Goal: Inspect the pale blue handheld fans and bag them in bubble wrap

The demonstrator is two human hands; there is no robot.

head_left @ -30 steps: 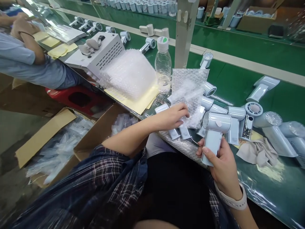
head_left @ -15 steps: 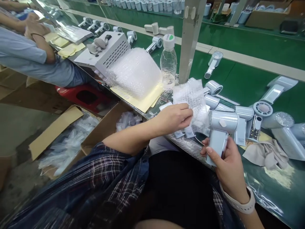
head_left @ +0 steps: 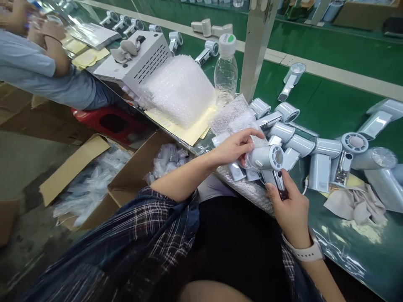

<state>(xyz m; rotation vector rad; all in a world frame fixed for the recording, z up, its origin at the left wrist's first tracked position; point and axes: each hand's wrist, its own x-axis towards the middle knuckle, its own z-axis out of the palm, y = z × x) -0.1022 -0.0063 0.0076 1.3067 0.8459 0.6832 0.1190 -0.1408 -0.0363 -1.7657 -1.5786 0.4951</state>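
Note:
My right hand [head_left: 290, 207] grips a light-blue handheld fan [head_left: 262, 158] by its handle, thumb on the near side. The fan's round grille faces right and its dark display panel shows on the handle. My left hand [head_left: 236, 146] is closed on a clear bubble-wrap bag [head_left: 231, 119] beside the back of the fan's head. Some of its fingertips are hidden behind the bag and fan. More light-blue fans [head_left: 300, 144] lie close together just beyond my hands. A crumpled grey cloth [head_left: 355, 203] rests to the right of my right hand.
A bubble-wrap stack [head_left: 181, 90] lies on yellow paper [head_left: 189, 134], near a water bottle [head_left: 225, 71] and metal post [head_left: 256, 46]. A vented white box [head_left: 138, 63] stands left. Below the table edge, a cardboard box [head_left: 132, 167] holds clear plastic bags. A co-worker's arm [head_left: 59, 54] is far left.
My right hand has turned the fan so its grille faces right and brought it left against the bubble-wrap bag. My left hand keeps the bag, which has tilted left.

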